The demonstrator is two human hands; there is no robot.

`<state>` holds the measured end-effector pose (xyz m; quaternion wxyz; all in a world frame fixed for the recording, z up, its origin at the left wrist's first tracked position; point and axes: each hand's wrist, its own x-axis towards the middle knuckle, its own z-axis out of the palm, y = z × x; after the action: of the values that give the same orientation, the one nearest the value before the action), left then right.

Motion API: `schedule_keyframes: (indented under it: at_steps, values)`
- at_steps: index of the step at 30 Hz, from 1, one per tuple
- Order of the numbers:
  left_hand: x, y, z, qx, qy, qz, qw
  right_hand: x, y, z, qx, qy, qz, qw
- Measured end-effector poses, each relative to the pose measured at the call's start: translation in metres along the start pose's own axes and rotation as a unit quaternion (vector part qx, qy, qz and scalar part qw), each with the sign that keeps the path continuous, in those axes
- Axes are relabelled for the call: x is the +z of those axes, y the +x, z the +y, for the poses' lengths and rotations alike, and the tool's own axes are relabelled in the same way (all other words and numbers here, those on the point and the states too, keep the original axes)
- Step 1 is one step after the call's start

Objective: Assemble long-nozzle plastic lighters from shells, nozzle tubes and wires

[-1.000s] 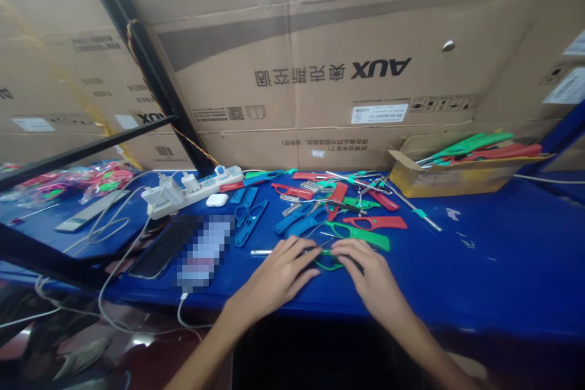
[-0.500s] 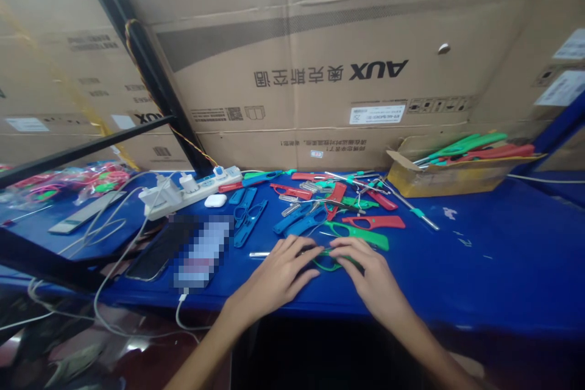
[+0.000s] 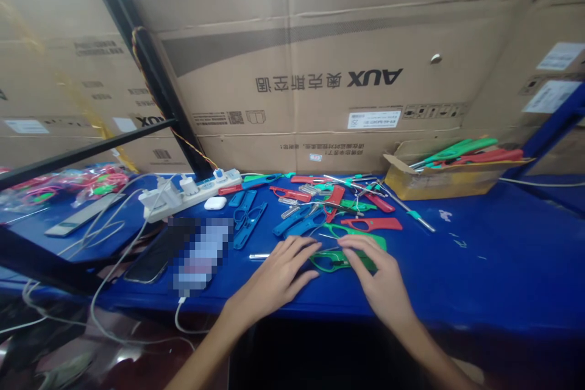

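A long-necked lighter lies low at the table's front, with its green casing [image 3: 326,262] between my hands and a silver metal tube [image 3: 259,256] sticking out at the left. My left hand [image 3: 283,268] is closed around the tube end, fingertips and thumb at the casing's left tip. My right hand [image 3: 377,265] curls over the casing's right part, its fingers closed on it and covering much of the handle. Another green casing [image 3: 372,242] lies just behind my right hand. Small parts under the fingers cannot be made out.
Red casings [image 3: 375,223], blue casings [image 3: 250,225] and metal tubes lie in a pile behind my hands. A cardboard box [image 3: 450,186] of lighters stands back right. Phones [image 3: 158,253], a white earbud case [image 3: 215,203] and a power strip [image 3: 196,195] with cables are on the left.
My right hand has shifted slightly right along the green casing, and more of the casing shows between my hands. My left hand has hardly moved.
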<state>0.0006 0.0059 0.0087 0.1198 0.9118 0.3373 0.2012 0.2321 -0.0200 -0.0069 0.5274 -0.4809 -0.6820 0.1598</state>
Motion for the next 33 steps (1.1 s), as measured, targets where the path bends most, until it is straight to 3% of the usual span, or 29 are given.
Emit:
schedule_keyframes:
  at_steps: [5, 9, 10, 14, 16, 19, 25, 33]
  values:
    - [0.002, -0.001, 0.000, 0.008, 0.010, 0.033, 0.999, -0.007, 0.003, -0.002, 0.017, -0.021, 0.030, 0.999]
    - [-0.017, 0.017, -0.006, -0.055, 0.064, 0.164, 0.983, -0.036, 0.033, 0.001, -0.017, -0.079, 0.030, 0.996]
    - [-0.026, 0.027, -0.009, -0.071, 0.084, 0.169, 0.980, -0.045, 0.047, 0.004, -0.041, -0.104, 0.019, 0.994]
    - [-0.061, 0.078, -0.034, -0.128, 0.222, 0.074, 0.964, -0.073, 0.120, 0.025, -0.167, -0.239, -0.046, 0.955]
    - [-0.065, 0.103, -0.049, -0.126, 0.235, 0.054, 0.962, -0.076, 0.152, 0.040, -0.175, -0.256, -0.051, 0.949]
    - [-0.048, 0.128, -0.067, -0.100, 0.246, 0.024, 0.964, -0.067, 0.172, 0.064, -0.173, -0.270, -0.063, 0.945]
    - [-0.008, 0.157, -0.074, -0.060, 0.257, -0.015, 0.964, -0.045, 0.150, 0.095, -0.166, -0.273, -0.117, 0.940]
    - [0.002, 0.177, -0.077, -0.084, 0.246, -0.004, 0.966, -0.047, 0.146, 0.096, -0.144, -0.243, -0.137, 0.949]
